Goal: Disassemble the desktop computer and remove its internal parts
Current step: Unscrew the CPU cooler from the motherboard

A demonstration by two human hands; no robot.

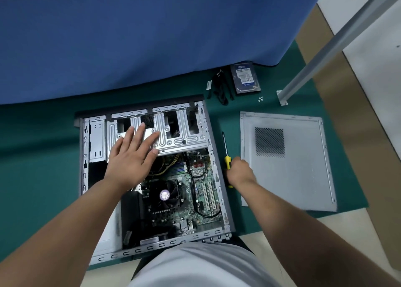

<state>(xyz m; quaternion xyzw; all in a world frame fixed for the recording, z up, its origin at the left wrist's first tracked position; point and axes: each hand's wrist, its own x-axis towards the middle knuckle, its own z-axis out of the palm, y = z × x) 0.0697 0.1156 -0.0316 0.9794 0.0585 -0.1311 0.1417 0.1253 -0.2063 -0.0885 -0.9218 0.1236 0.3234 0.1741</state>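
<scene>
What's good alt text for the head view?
A person's left hand lies flat on the drive cage of an open desktop case, while the right hand grips a yellow-handled screwdriver beside it. A removed side panel, hard drive and cables lie on the green mat.

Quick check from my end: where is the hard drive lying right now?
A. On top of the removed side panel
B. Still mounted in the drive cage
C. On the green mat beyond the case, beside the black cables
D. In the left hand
C: the hard drive lies on the green mat next to the black cables, outside the case.
</scene>
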